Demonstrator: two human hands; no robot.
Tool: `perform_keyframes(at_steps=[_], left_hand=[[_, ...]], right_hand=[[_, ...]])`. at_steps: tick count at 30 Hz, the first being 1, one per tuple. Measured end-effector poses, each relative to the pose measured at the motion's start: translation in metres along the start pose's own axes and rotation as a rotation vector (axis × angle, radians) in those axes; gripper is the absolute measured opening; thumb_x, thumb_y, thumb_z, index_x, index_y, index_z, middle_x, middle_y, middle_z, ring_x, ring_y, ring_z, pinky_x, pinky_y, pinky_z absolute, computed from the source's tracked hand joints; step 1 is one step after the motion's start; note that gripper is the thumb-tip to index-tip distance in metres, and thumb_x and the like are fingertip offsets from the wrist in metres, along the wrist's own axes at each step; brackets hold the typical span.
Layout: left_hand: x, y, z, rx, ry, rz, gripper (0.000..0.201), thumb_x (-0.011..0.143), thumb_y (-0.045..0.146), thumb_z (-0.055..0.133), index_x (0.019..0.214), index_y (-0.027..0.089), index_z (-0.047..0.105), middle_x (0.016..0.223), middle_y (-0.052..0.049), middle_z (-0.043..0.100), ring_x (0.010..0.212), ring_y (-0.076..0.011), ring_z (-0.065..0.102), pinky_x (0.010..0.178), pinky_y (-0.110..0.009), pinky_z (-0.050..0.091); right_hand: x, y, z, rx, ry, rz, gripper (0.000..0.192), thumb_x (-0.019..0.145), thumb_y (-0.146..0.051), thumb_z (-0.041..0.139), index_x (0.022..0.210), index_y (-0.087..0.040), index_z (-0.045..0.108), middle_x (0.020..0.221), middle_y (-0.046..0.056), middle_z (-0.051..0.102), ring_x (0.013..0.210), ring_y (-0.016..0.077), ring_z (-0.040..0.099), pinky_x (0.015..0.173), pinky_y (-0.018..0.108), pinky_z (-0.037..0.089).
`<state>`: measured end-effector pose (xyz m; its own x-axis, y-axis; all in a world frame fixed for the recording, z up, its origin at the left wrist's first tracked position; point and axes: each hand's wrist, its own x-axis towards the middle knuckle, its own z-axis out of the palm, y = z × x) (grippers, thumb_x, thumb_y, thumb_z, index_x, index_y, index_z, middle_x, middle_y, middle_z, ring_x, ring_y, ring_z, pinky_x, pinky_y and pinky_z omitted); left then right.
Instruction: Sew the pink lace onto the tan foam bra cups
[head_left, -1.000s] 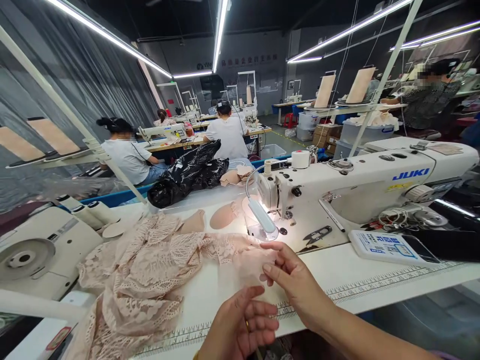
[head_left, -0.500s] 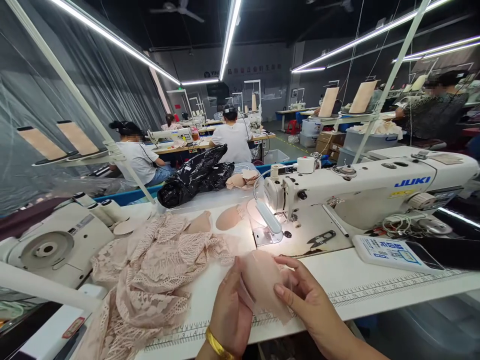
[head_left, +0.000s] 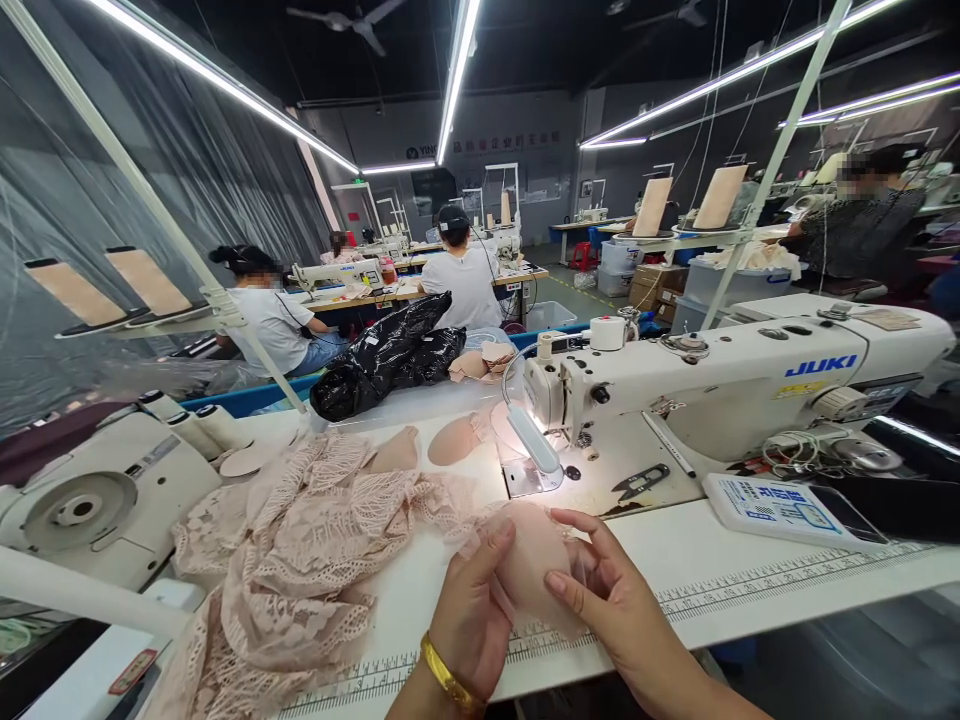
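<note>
Between my two hands, above the table's front edge, is a beige bra cup (head_left: 531, 560) with thin sheer fabric around its edge. My left hand (head_left: 480, 600), a gold bangle on its wrist, grips the cup's left side with the thumb on top. On the right side my right hand (head_left: 607, 590) pinches it, thumb on the front and fingers behind. A heap of pale pink lace (head_left: 300, 560) lies to the left, its end reaching toward the cup. Behind it rest another bra cup (head_left: 454, 441) and a folded beige piece (head_left: 397, 450).
A white sewing machine (head_left: 720, 370) with a lit lamp (head_left: 534, 440) stands ahead to the right. Thread snips (head_left: 641, 482), a white pen (head_left: 669, 444) and a phone-like device (head_left: 795, 510) lie near it. A black plastic bag (head_left: 382, 355) sits behind. Co-workers sit farther back.
My left thumb has moved onto the top of the bra cup, and the cup has turned slightly. My right hand keeps nearly the same grip. The view has shifted a little.
</note>
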<state>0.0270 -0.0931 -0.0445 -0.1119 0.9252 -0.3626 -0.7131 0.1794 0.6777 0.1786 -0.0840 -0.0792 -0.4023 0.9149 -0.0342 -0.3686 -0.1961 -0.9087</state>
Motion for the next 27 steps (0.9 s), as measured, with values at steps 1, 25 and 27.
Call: perform_keyframes(at_steps=[1, 25, 27], left_hand=[[0.001, 0.002, 0.002, 0.017, 0.012, -0.01, 0.047, 0.061, 0.036, 0.097, 0.098, 0.013, 0.078, 0.102, -0.012, 0.079, 0.103, -0.0325, 0.073, 0.091, -0.039, 0.058], [0.068, 0.037, 0.026, 1.917, -0.867, 0.422, 0.014, 0.075, 0.013, 0.065, 0.073, 0.025, 0.072, 0.117, 0.0, 0.069, 0.104, -0.0257, 0.066, 0.109, -0.062, 0.029], [0.066, 0.028, 0.027, 1.901, -0.795, 0.444, 0.017, 0.075, 0.013, 0.064, 0.074, 0.026, 0.074, 0.116, -0.001, 0.07, 0.105, -0.0268, 0.065, 0.11, -0.063, 0.029]], right_hand=[[-0.001, -0.001, -0.003, -0.023, -0.031, 0.001, 0.063, 0.089, -0.048, 0.079, 0.14, -0.034, 0.044, 0.109, 0.002, 0.071, 0.099, 0.0212, 0.067, 0.091, 0.036, 0.051], [0.111, -0.043, -0.097, -1.489, -0.523, -0.799, 0.022, 0.088, -0.001, 0.053, 0.09, -0.02, 0.065, 0.095, -0.001, 0.072, 0.087, 0.0165, 0.056, 0.076, 0.03, 0.035], [0.111, -0.042, -0.098, -1.521, -0.495, -0.77, 0.02, 0.087, -0.002, 0.054, 0.085, -0.019, 0.064, 0.097, 0.0, 0.073, 0.087, 0.0173, 0.055, 0.076, 0.031, 0.035]])
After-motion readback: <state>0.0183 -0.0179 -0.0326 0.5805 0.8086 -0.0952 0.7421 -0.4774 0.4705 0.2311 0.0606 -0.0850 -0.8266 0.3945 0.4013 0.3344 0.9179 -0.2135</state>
